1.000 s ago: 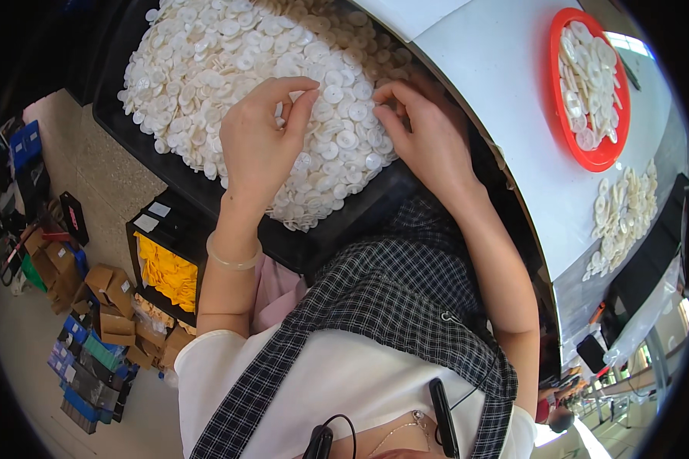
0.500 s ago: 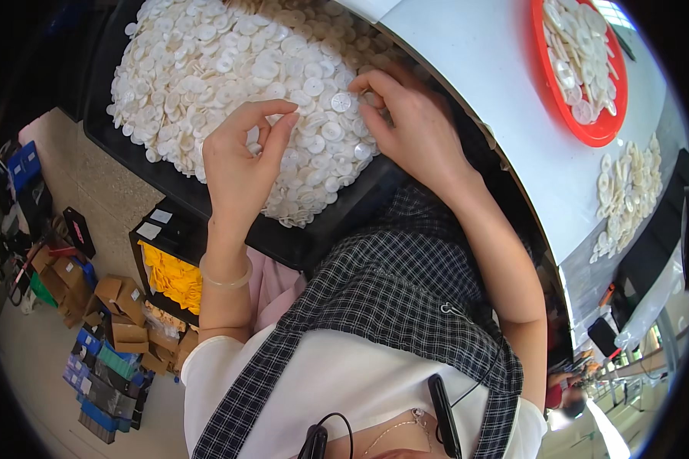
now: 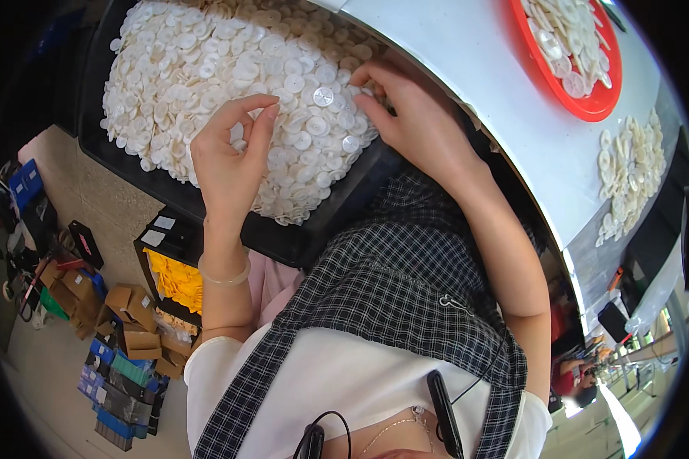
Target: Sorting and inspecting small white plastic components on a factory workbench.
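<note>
A deep heap of small round white discs (image 3: 207,84), like buttons or button blanks, fills a black tray (image 3: 142,172) on my lap. Over the middle of the heap, my left hand (image 3: 230,145) has thumb and forefinger closed in a pinch; whatever is between the tips, if anything, is too small to make out. At the heap's right edge is my right hand (image 3: 425,118), its thumb and forefinger curved and slightly apart. White discs show in the gap between them, and none is clearly held. Its other fingers are mostly hidden.
On the white table (image 3: 467,46) at right stand a red bowl (image 3: 601,103) of larger white discs and a loose spread of discs (image 3: 628,176). A black bin with yellow packets (image 3: 177,279), cardboard boxes (image 3: 134,306) and blue cartons (image 3: 115,421) occupy the floor at left.
The view has shifted, so the heap and tray sit slightly farther left and the table contents higher. My left hand keeps its pinch; my right hand is slightly farther right over the heap.
</note>
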`<state>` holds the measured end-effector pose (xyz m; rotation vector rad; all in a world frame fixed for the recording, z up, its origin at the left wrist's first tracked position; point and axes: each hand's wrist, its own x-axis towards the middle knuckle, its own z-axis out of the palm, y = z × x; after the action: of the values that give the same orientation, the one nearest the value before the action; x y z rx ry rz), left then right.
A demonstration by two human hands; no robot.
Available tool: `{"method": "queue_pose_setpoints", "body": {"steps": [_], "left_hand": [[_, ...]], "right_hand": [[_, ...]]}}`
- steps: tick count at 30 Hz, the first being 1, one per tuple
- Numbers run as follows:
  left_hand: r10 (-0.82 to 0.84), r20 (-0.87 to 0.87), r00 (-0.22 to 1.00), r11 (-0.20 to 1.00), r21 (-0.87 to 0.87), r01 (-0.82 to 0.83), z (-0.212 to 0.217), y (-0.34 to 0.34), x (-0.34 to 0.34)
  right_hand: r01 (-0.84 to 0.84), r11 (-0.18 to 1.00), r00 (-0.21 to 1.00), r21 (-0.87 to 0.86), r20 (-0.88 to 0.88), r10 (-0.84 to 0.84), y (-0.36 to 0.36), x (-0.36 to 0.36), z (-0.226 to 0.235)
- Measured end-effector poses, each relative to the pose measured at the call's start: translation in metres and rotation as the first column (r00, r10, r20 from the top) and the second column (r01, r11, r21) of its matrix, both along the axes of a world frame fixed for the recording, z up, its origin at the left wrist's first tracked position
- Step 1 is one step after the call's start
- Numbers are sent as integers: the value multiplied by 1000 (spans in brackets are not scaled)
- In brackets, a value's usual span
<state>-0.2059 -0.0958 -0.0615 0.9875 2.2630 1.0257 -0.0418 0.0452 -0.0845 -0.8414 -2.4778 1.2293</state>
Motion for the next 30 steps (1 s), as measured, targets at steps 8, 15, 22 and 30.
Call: {"method": "queue_pose_setpoints", "body": {"steps": [8, 15, 22, 30], "left_hand": [[-15, 4, 1000, 999, 29, 15, -2, 2, 1], [-2, 8, 1000, 1000, 12, 2, -1, 4, 1], [-8, 22, 1000, 999, 49, 7, -5, 7, 0], [-6, 23, 1000, 998, 56, 4, -7, 7, 0]], "right_hand": [[-69, 997, 984, 21, 163, 64, -8, -10, 4], [-56, 995, 985, 86, 165, 42, -12, -14, -1], [-96, 977, 980, 192, 191, 59, -2, -1, -1], [-84, 918, 963, 388, 268, -25, 16, 2, 16]]}}
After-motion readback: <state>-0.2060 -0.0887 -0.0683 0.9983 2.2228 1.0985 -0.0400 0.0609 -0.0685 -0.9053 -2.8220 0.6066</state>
